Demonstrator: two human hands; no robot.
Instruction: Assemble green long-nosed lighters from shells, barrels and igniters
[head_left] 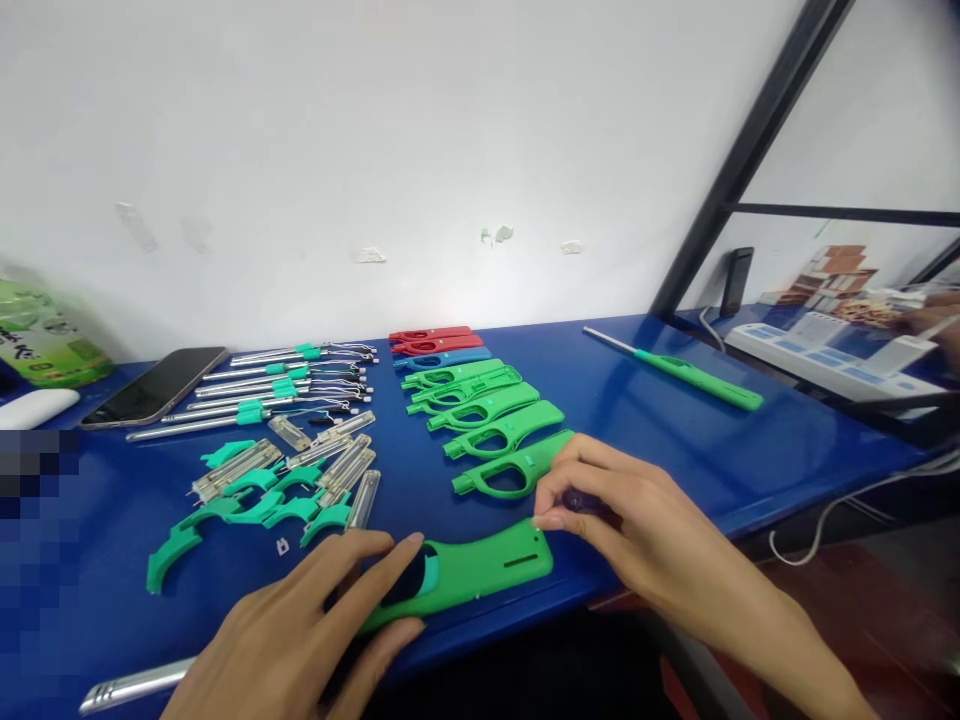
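Note:
My left hand [315, 625] is closed round the front part of a green utility lighter [487, 570], which lies along the table's near edge. A metal tube [139, 685] sticks out on the far left, beyond that hand. My right hand [611, 500] is closed, thumb and index fingertip together at the lighter's rear end. A dark purple handle [589, 503] shows inside its curled fingers; the rest of that tool is hidden. Just beyond lie several green lighter shells [499, 460]. Left of these are clear fuel tanks [363, 498] and teal triggers [174, 557].
Metal lighter tubes with wires [240, 390] lie at the back left, by a phone [154, 385] and a green package [49, 335]. Red shells [435, 345] and a blue one [442, 358] lie near the wall. A whole green lighter [697, 382] lies right, before a power strip [817, 365].

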